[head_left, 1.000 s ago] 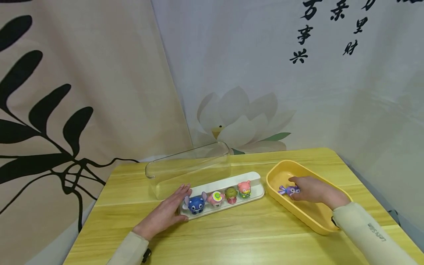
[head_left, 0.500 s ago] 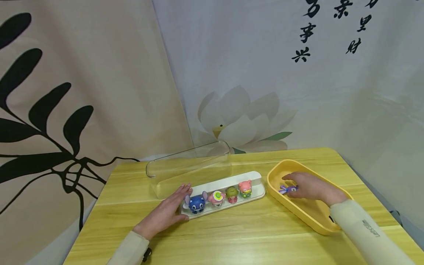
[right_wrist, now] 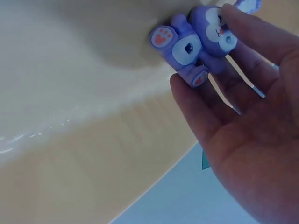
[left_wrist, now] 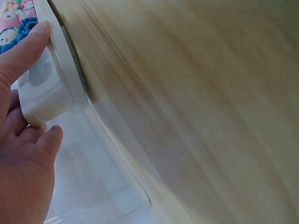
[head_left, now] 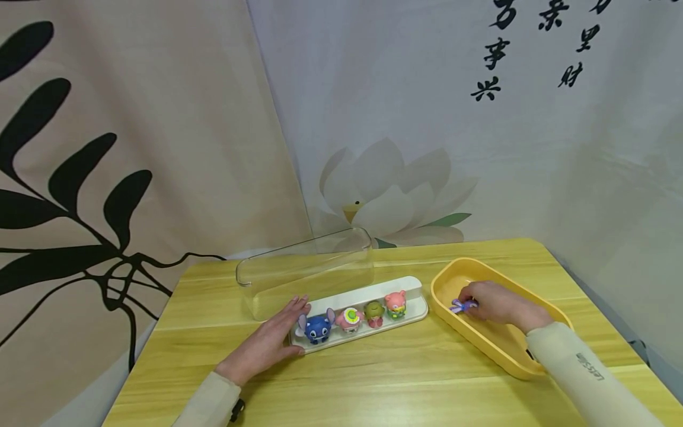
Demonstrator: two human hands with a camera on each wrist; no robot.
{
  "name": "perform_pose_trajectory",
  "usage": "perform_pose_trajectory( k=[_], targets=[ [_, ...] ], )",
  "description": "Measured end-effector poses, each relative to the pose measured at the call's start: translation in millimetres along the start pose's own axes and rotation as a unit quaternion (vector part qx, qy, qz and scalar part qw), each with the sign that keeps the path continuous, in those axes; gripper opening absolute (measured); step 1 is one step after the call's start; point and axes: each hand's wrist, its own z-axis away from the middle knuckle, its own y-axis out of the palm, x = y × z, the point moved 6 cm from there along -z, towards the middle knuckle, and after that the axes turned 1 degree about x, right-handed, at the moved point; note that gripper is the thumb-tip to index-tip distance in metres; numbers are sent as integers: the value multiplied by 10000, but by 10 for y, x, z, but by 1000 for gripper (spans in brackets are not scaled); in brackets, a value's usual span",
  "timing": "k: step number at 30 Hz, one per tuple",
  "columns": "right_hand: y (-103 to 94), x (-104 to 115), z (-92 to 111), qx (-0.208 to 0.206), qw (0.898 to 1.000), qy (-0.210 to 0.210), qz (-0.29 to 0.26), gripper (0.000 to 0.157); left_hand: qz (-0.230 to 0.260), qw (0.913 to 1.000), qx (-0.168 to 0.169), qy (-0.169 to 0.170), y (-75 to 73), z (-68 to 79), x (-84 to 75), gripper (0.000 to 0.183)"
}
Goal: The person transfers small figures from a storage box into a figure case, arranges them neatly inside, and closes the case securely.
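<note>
In the head view, my left hand holds the left end of a white display base, thumb at the front edge and fingers behind. On the base stand several small figurines: a blue big-eared one, a pink one with a green-and-yellow top, a green-and-pink one and a pink pig. Inside a yellow tray, my right hand pinches a purple rabbit figurine. Its ears stick out past the fingers; the right wrist view shows its white belly and paw pads.
Behind the base, a clear plastic cover lies on the wooden table. The yellow tray stands at the right, close to the base's right end. A printed curtain hangs just beyond the table's back edge.
My right hand's fingers have closed in on the purple rabbit, which now shows mostly its ears in the head view. The left hand stays put on the base.
</note>
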Motion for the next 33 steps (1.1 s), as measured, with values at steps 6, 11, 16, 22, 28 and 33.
perform_pose_trajectory(
  k=[6,11,16,22,28,33],
  targets=[
    [7,-12,10,17,9999,117,-110,11,-9,10000,-10,29,-5,0,-4,92],
    [-3,-16,27,-53,9996,191,-182,11,-2,10000,-3,19,-3,2,-4,92],
    [-79,-15,75,-337,9988,260,-223,15,9,10000,1,-11,-2,0,-2,92],
    [-249,99,175,-667,9970,317,-237,15,39,10000,0,1,-5,3,2,92],
    [-392,215,274,-941,9947,350,-231,15,32,10000,-12,30,-6,6,1,92],
    [-510,292,344,-1300,9910,294,-121,19,37,10000,-20,37,-8,6,-2,92]
  ],
)
